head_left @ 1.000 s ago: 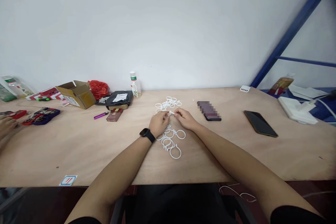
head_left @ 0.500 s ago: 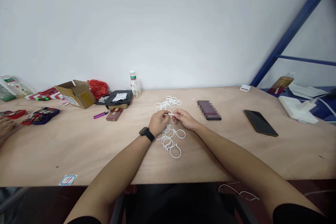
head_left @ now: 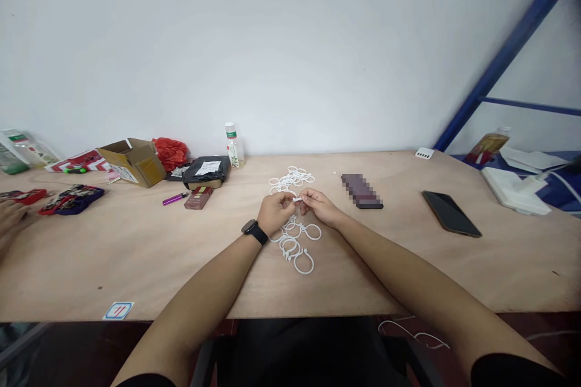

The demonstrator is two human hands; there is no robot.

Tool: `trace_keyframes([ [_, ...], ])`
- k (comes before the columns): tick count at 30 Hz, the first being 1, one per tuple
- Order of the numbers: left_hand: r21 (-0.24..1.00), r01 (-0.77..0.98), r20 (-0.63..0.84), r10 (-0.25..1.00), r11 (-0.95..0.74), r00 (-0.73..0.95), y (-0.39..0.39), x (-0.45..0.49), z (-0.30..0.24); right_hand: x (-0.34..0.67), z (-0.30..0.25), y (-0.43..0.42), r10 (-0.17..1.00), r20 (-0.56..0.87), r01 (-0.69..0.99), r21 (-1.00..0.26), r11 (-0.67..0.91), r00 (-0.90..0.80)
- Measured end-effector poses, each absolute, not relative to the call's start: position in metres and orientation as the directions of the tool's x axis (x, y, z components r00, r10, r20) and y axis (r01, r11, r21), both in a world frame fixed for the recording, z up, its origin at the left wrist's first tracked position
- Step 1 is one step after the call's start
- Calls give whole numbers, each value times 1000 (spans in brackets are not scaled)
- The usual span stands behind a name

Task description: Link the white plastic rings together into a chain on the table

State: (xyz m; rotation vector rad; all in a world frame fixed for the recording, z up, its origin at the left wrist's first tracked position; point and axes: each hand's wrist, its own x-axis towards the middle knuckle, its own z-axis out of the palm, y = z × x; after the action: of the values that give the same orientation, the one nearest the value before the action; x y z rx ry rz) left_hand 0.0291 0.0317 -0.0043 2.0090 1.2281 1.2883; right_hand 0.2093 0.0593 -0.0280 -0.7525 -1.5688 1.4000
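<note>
Between my two hands is a small white plastic ring [head_left: 297, 199], mostly hidden by the fingers. My left hand [head_left: 275, 211], with a black watch on its wrist, pinches one side of it. The fingertips of my right hand [head_left: 318, 205] close on its other side. Just beyond the hands lies a pile of white rings [head_left: 290, 180]. Nearer to me, below the hands, several more white rings with small clasps [head_left: 304, 261] are spread on the wooden table [head_left: 200, 272].
To the right lie a partly pixelated phone [head_left: 362, 191], a dark phone [head_left: 451, 213] and a white power adapter [head_left: 515, 190]. Leftward are a maroon box [head_left: 198, 198], a purple lighter [head_left: 175, 199], a black parcel [head_left: 206, 169], a bottle [head_left: 232, 145] and an open carton [head_left: 132, 163]. Another person's hand [head_left: 11, 217] shows far left.
My fingers have shifted slightly around the white ring, and its visible part is now tilted differently. The rings on the table stay put.
</note>
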Motion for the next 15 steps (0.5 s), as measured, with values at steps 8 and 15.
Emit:
trace_keyframes([
  [8, 700, 510, 451, 863, -500, 227, 28, 30, 2, 215, -27, 63, 758, 490, 478, -588, 652, -431],
  [15, 542, 496, 368, 722, -678, 586, 25, 30, 2, 213, -27, 63, 768, 327, 669, -376, 641, -551],
])
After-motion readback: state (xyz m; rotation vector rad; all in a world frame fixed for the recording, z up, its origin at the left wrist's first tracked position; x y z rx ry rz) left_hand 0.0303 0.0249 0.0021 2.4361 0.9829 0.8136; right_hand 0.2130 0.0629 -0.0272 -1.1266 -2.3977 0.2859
